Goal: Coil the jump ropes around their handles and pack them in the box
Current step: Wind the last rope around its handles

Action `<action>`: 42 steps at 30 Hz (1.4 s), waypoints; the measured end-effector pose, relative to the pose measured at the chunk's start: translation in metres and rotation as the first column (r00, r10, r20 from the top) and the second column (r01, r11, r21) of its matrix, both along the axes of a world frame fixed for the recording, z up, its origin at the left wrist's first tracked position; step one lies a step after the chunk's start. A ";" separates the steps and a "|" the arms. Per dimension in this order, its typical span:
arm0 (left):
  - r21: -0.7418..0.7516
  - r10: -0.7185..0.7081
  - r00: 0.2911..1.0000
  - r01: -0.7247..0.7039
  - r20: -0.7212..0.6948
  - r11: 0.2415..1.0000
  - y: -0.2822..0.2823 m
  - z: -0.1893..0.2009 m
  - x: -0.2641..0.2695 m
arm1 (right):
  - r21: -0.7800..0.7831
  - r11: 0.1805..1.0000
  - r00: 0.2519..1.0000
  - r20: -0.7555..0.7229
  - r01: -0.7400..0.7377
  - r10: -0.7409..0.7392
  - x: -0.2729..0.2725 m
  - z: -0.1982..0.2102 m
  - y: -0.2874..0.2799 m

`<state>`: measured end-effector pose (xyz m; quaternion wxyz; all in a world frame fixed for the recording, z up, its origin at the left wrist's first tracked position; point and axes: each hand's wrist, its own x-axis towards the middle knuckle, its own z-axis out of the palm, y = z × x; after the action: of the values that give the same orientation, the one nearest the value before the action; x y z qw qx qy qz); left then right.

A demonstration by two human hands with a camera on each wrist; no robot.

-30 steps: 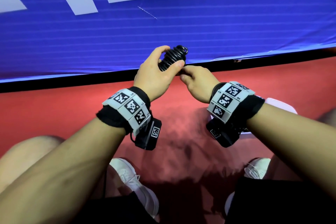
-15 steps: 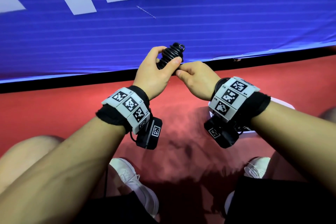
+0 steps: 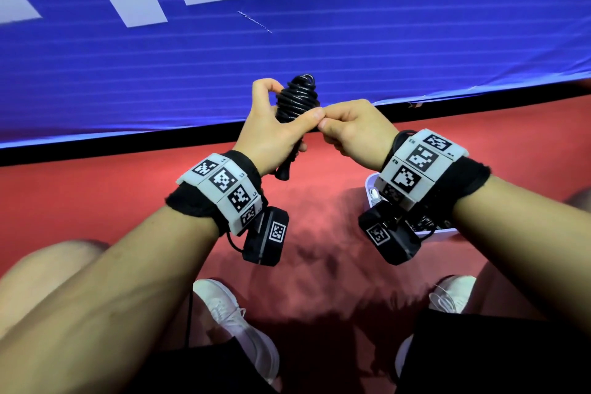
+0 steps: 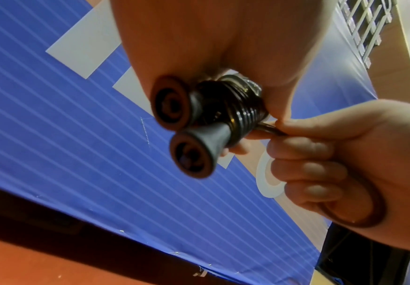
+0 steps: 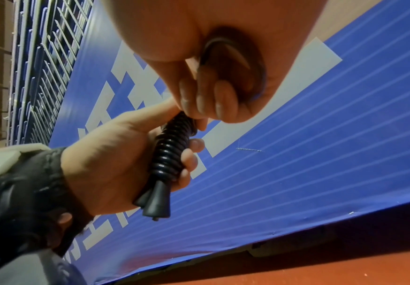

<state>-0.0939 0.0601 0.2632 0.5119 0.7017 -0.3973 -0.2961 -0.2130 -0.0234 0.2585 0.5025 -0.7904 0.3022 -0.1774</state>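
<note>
The left hand (image 3: pixel 271 134) holds a black jump rope (image 3: pixel 295 102) up in front of the person, above the red floor (image 3: pixel 96 195). Its grip is curled round the bundle, with the thumb pressed on one side and the fingers on the other. The rope is wound in tight rings round its two handles (image 4: pixel 194 135), which lie side by side (their wide round ends poke out below the hand, seen best from the left wrist).

The right hand (image 3: pixel 355 131) is just beside the left one, touching it at the thumb. Its grip is curled too, and its thumb and first finger pinch the loose end of the rope (image 4: pixel 270 131) right where it leaves the rings. A loop of rope (image 4: pixel 369 212) also runs round the heel of this hand.

A white box (image 3: pixel 371 185) sits on the floor under the right wrist, mostly hidden by it. Dark things lie inside, too hidden to name. Behind the hands is a big blue banner (image 3: pixel 319 51) with white shapes. Two white shoes (image 3: pixel 236 323) show at the bottom.
</note>
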 end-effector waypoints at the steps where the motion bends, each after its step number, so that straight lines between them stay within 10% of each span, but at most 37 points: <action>1: 0.006 -0.001 1.000 0.001 -0.013 1.000 0.000 0.000 0.000 | 0.014 1.000 1.000 0.005 -0.009 0.009 0.000 -0.001 -0.001; 35: 0.010 -0.106 0.994 0.106 -0.007 0.994 0.000 0.002 0.001 | 0.137 0.990 0.999 -0.005 -0.033 0.034 -0.003 0.006 -0.010; 42: 0.131 -0.017 0.969 -0.016 0.248 0.991 -0.004 -0.005 0.008 | -0.036 0.999 0.995 -0.102 0.005 -0.009 -0.005 0.005 -0.010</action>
<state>-0.0855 0.0557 0.2578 0.4105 0.7654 -0.4380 -0.2319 -0.2176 -0.0330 0.2639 0.4715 -0.8062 0.3271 -0.1439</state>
